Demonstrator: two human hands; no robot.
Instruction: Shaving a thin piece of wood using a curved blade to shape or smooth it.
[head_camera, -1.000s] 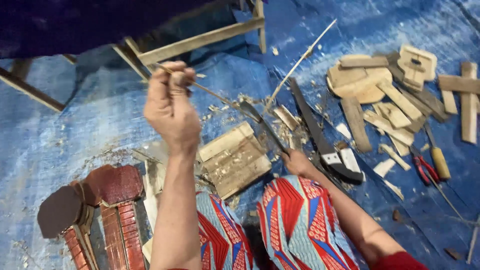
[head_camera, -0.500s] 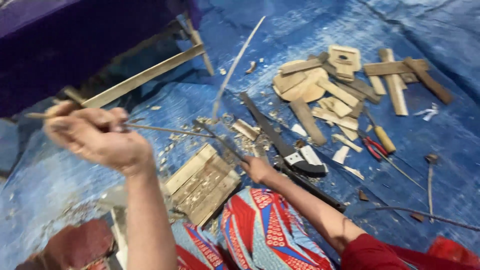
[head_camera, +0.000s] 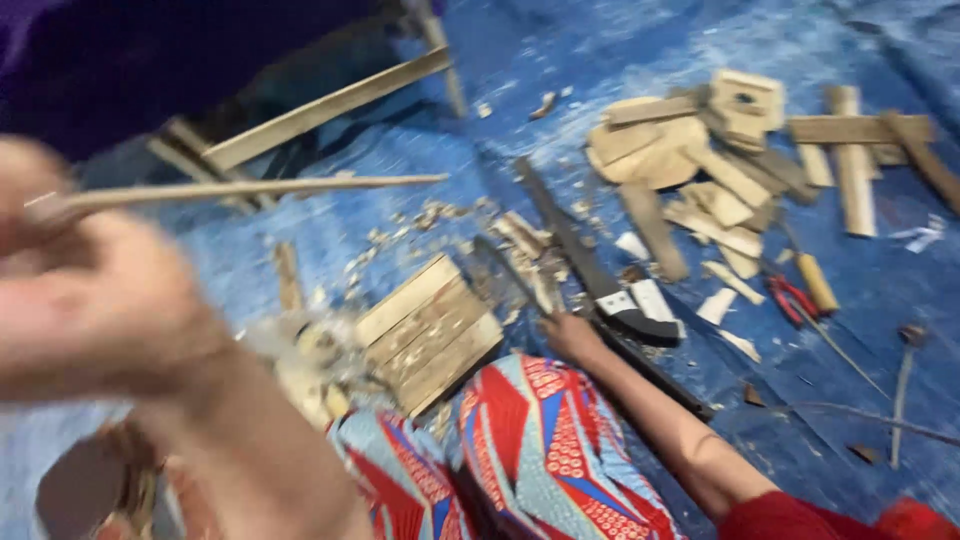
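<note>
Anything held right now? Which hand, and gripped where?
The left hand grips a thin wooden stick at its near end; the rest juts out to the right. The right hand rests by the saw-like tool; blur hides any grip.

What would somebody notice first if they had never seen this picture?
First, the big blurry left hand close to the camera at the left, gripping a long thin stick that points right. Then the bright red and blue patterned cloth at the bottom middle, with the right hand reaching down beside a ribbed wooden block. At the upper right, a pile of wood pieces lies on the blue tarp.
</note>
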